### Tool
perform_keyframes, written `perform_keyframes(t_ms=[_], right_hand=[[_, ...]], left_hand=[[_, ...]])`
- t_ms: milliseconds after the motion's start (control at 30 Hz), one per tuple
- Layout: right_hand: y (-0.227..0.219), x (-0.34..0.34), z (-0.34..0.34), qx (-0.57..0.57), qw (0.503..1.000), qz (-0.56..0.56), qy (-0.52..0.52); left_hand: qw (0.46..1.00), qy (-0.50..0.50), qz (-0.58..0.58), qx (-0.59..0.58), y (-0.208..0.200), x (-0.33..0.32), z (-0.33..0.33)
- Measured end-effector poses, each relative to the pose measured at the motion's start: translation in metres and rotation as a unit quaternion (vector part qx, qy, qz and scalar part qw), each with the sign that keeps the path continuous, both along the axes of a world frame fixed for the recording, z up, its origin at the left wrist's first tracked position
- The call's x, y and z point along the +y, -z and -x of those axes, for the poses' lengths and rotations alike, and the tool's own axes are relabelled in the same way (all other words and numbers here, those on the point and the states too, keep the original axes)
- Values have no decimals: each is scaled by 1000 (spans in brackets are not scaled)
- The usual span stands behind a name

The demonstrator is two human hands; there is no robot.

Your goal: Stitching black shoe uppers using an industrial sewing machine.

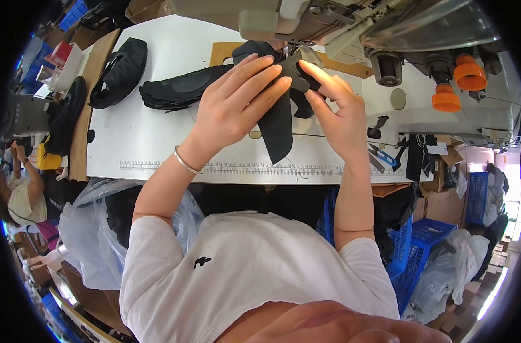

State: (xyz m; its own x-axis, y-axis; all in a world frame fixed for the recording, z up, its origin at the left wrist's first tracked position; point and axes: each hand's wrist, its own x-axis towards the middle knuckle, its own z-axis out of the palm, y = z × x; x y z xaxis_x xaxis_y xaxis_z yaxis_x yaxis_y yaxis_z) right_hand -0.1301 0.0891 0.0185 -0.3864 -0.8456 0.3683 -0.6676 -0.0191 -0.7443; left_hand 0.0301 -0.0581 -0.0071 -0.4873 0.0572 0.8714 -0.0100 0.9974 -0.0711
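A black fabric piece (277,131) lies under the needle area of a sewing machine (260,23), one long strip of it hanging toward the table's front edge. My left hand (229,108) rests on it with fingers stretched out flat. On the other side, my right hand (341,111) grips the piece's edge between thumb and forefinger, close to the needle. The needle tip is too small to make out. Left of my hands lies a stack of black cut pieces (177,90), partly covered by the left hand. Farther left sits a sewn black shoe upper (120,73).
A printed ruler strip (226,168) runs along the white table's front edge. Blue-handled thread snips (383,155) lie at right, below orange knobs (470,73). Blue crates (423,246) and plastic bags (94,234) flank me. Another person (29,186) is at far left.
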Motion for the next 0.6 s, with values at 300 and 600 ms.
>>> perform_keyframes(t_ms=[300,600], right_hand=[[5,-1,4,50,998,19,11],[7,-4,3,-2,1000,7,5]], left_hand=[[999,-13,39,-9,-2,4,1],[978,9,-210,-2,-20,7,2]])
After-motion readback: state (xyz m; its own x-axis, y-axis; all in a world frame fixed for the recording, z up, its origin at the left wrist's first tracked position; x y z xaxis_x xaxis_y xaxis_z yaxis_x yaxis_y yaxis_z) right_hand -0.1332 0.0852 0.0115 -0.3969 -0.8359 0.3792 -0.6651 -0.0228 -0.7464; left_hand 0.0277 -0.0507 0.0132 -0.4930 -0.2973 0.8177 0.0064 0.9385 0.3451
